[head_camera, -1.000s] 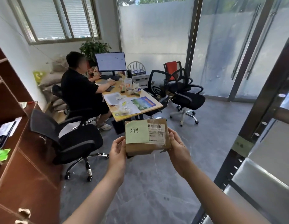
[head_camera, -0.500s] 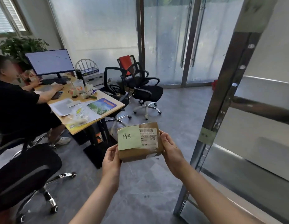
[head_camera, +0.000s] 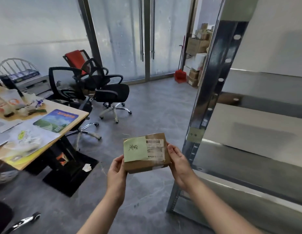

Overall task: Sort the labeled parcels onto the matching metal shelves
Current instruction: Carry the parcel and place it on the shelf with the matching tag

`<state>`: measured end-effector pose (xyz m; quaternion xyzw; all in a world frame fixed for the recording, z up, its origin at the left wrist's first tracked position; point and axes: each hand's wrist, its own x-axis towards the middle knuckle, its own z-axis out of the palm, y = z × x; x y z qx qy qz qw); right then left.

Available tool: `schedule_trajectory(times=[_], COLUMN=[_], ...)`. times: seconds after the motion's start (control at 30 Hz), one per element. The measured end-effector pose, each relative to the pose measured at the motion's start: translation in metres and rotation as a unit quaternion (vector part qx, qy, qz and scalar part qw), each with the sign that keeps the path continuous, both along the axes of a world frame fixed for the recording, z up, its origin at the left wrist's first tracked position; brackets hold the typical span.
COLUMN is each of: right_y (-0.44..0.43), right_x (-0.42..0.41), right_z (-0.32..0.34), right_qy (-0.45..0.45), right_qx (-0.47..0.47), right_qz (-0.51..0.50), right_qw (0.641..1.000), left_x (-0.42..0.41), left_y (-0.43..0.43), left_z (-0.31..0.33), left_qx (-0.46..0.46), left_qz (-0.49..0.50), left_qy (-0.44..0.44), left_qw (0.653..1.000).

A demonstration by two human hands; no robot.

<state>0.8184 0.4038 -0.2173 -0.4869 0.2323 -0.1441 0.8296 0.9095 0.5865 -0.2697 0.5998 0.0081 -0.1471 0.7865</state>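
- Swinging further right than half a second ago: seated person now out of view, desk (head_camera: 76,115) sliding to the left edge, metal shelving (head_camera: 258,166) filling the right side.
- Holding the parcel (head_camera: 147,163) between both hands in mid-air over the grey floor (head_camera: 155,107), just left of the shelving's upright post (head_camera: 212,97), not touching it.
- Gripping the parcel's left end with the left hand (head_camera: 116,173), fingers closed against the cardboard, thumb on the top edge.
- Gripping the right end with the right hand (head_camera: 179,164), fingers wrapped on the side, thumb lying along the top corner.
- Carrying on the parcel's top face a green sticky note (head_camera: 135,150) with handwriting, too blurred to read, and beside it a white shipping label (head_camera: 155,148) with a barcode, under clear tape.
- Showing a small yellowish tag (head_camera: 195,135) stuck on the post, near the parcel's level; writing too small to make out.
- Showing bare shelf boards (head_camera: 248,168) within the frame, upper and lower tiers visible, nothing discernible lying on them.
- Stacking in the far corner behind the post: cardboard boxes (head_camera: 196,53) piled against the wall, contents hidden, a red dustpan (head_camera: 180,76) on the floor beside them.
- Cluttering the desk: papers, a colourful mat (head_camera: 56,120), small packets and cups, details blurred.
- Standing between desk and glass doors (head_camera: 147,39): black office chairs (head_camera: 111,93), one with a red back behind.
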Motion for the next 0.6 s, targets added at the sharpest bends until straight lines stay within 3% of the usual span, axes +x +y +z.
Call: schedule_trajectory(times=[0.6], right_y=[-0.023], right_x=[-0.096], right_z=[-0.028], right_qy=[-0.004], right_qx=[0.042], right_qz=[-0.202], right_qw=[0.978], left_x=[-0.027], left_y=[-0.069], left_z=[-0.019], left_qx=[0.017], left_qz=[-0.230], left_qy=[0.033], left_qw=[0.972])
